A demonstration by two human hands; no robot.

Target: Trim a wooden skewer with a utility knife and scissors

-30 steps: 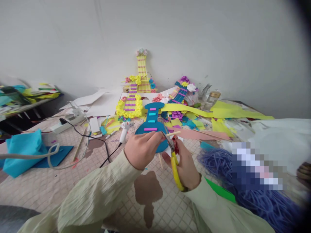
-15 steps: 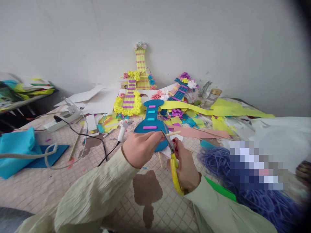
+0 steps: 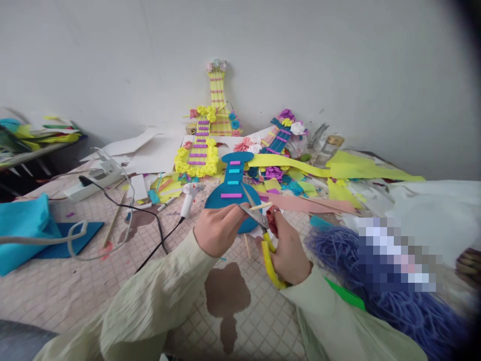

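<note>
White plastic glue gun point(image 3: 189, 199), left of flat, blue guitar-shaped cutout point(image 3: 235, 189); slim pale stick point(image 3: 262, 205) and yellow-handled scissors point(image 3: 265, 235), blades parted at the stick, in front of the cutout; stringy blue-violet yarn point(image 3: 394, 301), right of it. Left hand point(image 3: 220, 228): fingers pinched on the stick. Right hand point(image 3: 291, 253): curled round the scissors' handles.

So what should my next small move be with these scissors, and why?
Probably close the scissors gently: your right hand holds them with the blades open, and the wooden stick, apparently pinched in your left hand, seems to cross between them.
</note>
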